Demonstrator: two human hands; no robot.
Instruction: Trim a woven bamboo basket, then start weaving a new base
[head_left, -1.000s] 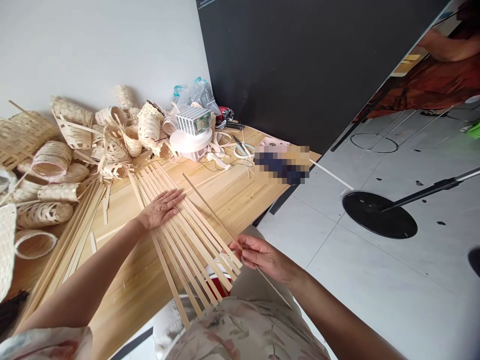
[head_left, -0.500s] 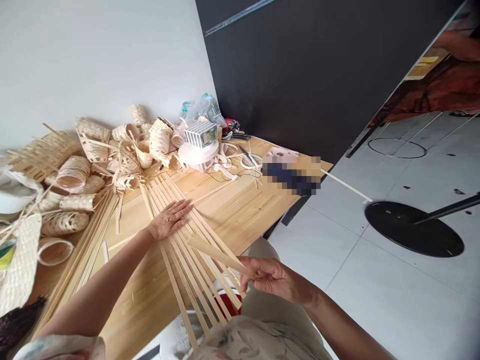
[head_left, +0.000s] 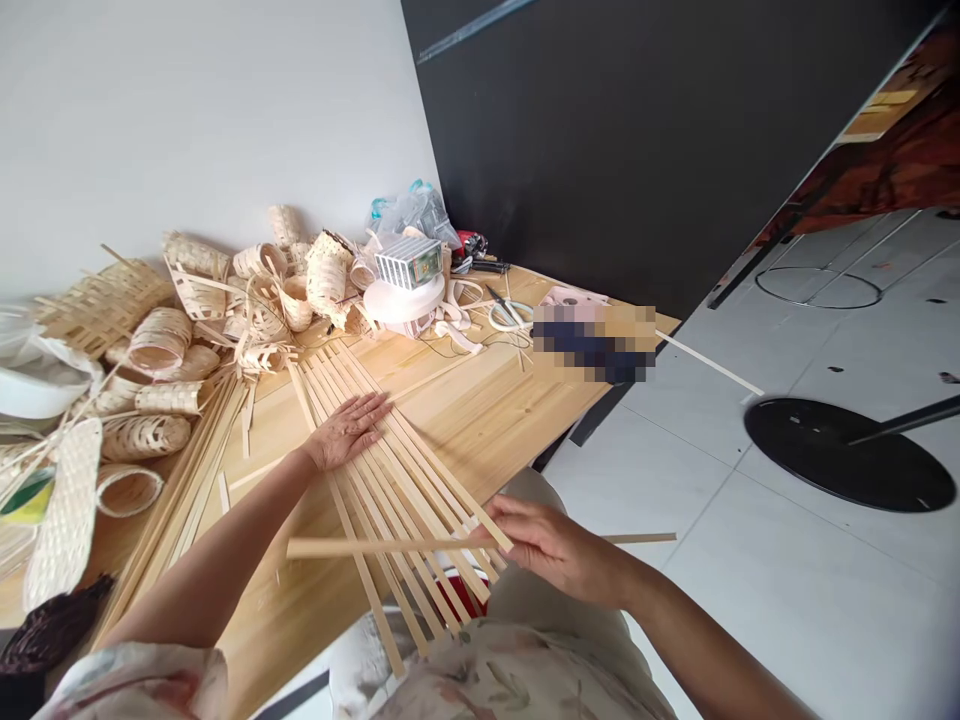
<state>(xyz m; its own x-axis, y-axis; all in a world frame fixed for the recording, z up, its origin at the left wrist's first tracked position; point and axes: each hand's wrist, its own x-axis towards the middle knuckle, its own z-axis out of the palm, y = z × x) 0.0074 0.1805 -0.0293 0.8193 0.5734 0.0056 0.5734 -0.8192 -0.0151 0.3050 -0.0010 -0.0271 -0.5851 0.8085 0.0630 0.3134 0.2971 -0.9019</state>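
Note:
Several pale bamboo strips [head_left: 399,480] lie fanned side by side across the wooden table, their near ends jutting past its edge above my lap. My left hand [head_left: 349,430] rests flat on the strips near their middle, fingers stretched out. At the right side of the fan, my right hand [head_left: 540,540] is closed around a crosswise bamboo strip [head_left: 382,546]. That strip runs left over the near part of the fan and sticks out to the right behind the hand. My right fingers also reach the end of the outermost strip; whether they grip it, I cannot tell.
Woven bamboo tubes and baskets [head_left: 161,340] crowd the back left of the table [head_left: 465,420]. More long strips [head_left: 180,470] lie at left. Scissors [head_left: 510,314] and a white round object [head_left: 405,298] sit at the back. A black stand base [head_left: 847,455] is on the floor.
The strip in my right hand has swung from slanting along the fan to lying across it, and my right hand has turned. My left hand stays flat on the strips. The view has shifted slightly.

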